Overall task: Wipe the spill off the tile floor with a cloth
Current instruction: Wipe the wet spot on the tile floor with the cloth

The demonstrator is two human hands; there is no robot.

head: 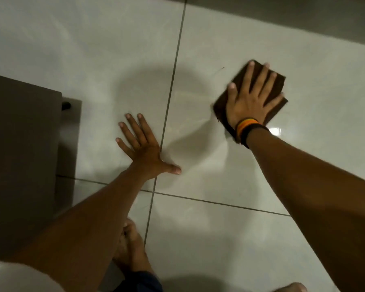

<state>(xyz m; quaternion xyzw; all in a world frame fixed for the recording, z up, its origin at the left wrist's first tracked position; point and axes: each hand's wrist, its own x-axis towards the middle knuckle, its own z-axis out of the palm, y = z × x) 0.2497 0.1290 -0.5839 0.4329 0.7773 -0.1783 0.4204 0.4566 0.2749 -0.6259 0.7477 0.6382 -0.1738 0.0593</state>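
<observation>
Your right hand [251, 102] lies spread flat on the folded brown cloth [276, 81], pressing rather than clutching it, on the tile floor [230, 239] right of the long grout line, while your left hand [143, 148] rests open and empty on the tile beside that line. The cloth looks soft and light and likely slides easily on glossy tile, so keep palm pressure over its middle. No containers show, and the spill itself is hard to make out.

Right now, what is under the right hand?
The right hand lies flat, fingers spread, on a folded dark brown cloth, which rests on the glossy white tile floor. Whatever spill lies beneath the cloth is covered and cannot be seen.
</observation>
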